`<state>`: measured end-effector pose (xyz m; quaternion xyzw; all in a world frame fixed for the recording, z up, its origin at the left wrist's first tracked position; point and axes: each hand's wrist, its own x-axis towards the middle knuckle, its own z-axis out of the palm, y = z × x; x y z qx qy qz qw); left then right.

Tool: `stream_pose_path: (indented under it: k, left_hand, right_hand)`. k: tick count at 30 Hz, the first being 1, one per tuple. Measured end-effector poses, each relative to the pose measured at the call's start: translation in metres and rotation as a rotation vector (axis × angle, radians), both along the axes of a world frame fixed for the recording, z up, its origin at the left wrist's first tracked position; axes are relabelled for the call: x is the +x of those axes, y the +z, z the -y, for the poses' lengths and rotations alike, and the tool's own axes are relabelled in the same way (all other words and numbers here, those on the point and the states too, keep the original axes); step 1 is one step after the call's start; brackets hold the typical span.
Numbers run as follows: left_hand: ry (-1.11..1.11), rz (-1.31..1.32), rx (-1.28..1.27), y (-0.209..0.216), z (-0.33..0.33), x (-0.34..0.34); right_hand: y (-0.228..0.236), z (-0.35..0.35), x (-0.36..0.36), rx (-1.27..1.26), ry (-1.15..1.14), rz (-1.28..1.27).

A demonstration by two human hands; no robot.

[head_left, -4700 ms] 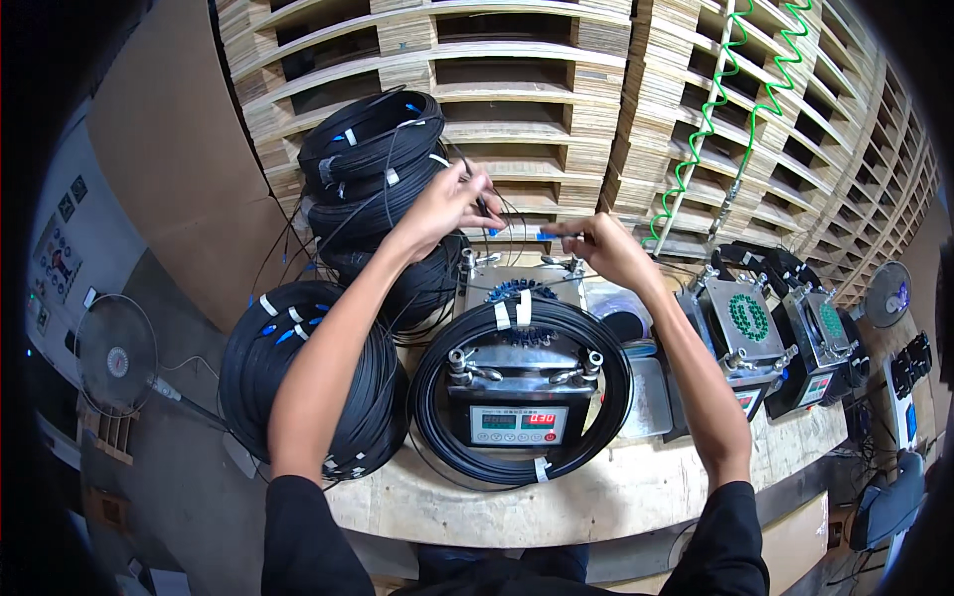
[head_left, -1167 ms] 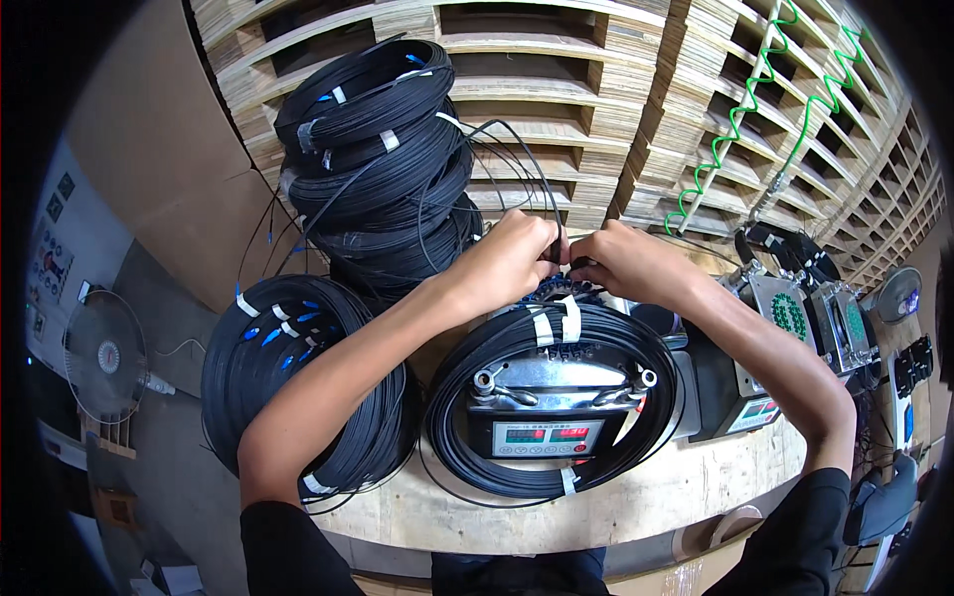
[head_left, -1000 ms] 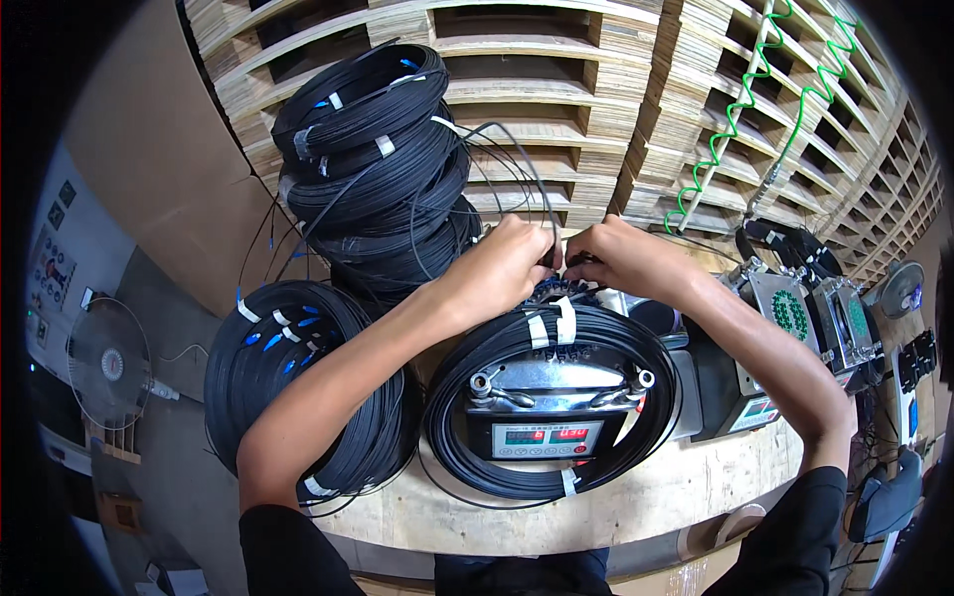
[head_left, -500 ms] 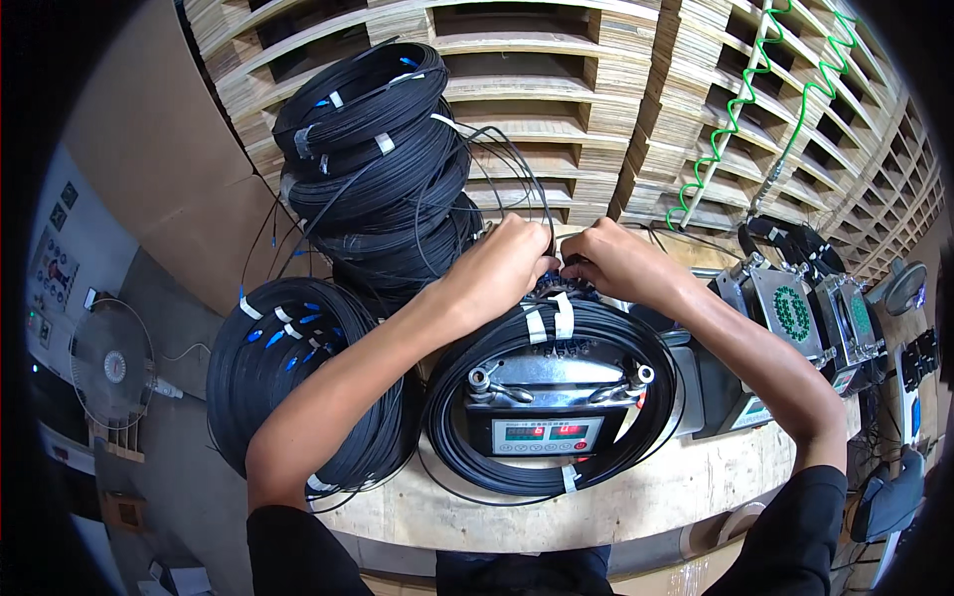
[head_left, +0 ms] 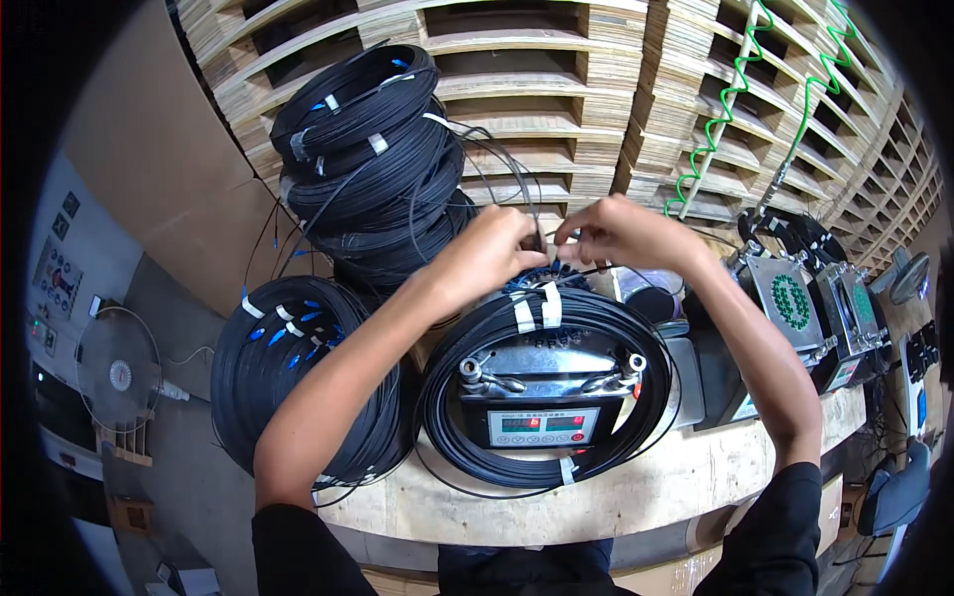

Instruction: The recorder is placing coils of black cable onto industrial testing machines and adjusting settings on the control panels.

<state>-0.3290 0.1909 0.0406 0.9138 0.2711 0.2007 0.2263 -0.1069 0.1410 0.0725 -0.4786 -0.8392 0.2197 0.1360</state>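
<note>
In the middle, my left hand [head_left: 497, 243] pinches the end of a black cable [head_left: 525, 189], which loops up behind it. Just to its right, my right hand [head_left: 628, 234] has its fingertips curled together close to that cable end. What they grip is too small to make out. Below both hands, a black cable coil [head_left: 437, 397] bound with white tape rings a metal machine [head_left: 545, 370] with a lit display panel [head_left: 544, 427]. Small blue connectors [head_left: 532, 280] cluster at the coil's far side, partly hidden by my hands.
Tall stacked cable coils [head_left: 368, 189] stand at the back left, beside another coil stack [head_left: 238, 387] with blue connectors. Similar machines [head_left: 790, 303] with green-dotted plates sit on the wooden table [head_left: 477, 517] to the right. Wooden pallets [head_left: 512, 89] rise behind, with green spiral hoses [head_left: 712, 129].
My right hand has lifted slightly and shifted right, its fingers rising from the connectors. My left hand has drawn a little left. The whole view has shifted slightly.
</note>
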Motion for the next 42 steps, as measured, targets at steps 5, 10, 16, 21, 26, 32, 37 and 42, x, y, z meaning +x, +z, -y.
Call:
stream_pose_path:
  k: [5, 10, 16, 21, 26, 32, 37, 42]
  left_hand:
    - [0.081, 0.088, -0.039, 0.026, -0.008, -0.019]
    - [0.371, 0.539, -0.002, 0.048, -0.012, -0.057]
    - [0.362, 0.718, -0.720, -0.017, -0.074, -0.107]
    - [0.130, 0.269, -1.058, -0.033, -0.074, -0.055]
    - [0.058, 0.311, -1.089, -0.043, -0.070, -0.042]
    - [0.096, 0.488, -1.192, -0.054, -0.054, -0.033]
    - [0.123, 0.621, -1.159, -0.063, -0.050, -0.031]
    - [0.134, 0.689, -1.134, -0.071, -0.051, -0.025]
  right_hand:
    - [-0.003, -0.024, 0.056, -0.050, -0.146, -0.195]
    - [-0.024, -0.021, 0.091, -0.145, -0.273, -0.257]
    - [-0.043, -0.047, 0.052, -0.183, -0.199, -0.192]
    - [-0.059, -0.061, 0.039, -0.404, -0.245, -0.247]
    - [-0.079, -0.049, 0.065, -0.608, -0.484, -0.785]
    - [-0.123, -0.039, 0.106, -0.637, -0.319, -1.188]
    - [-0.138, -0.029, 0.101, -0.586, -0.186, -1.322]
    - [-0.133, -0.040, 0.096, -0.523, -0.474, -1.149]
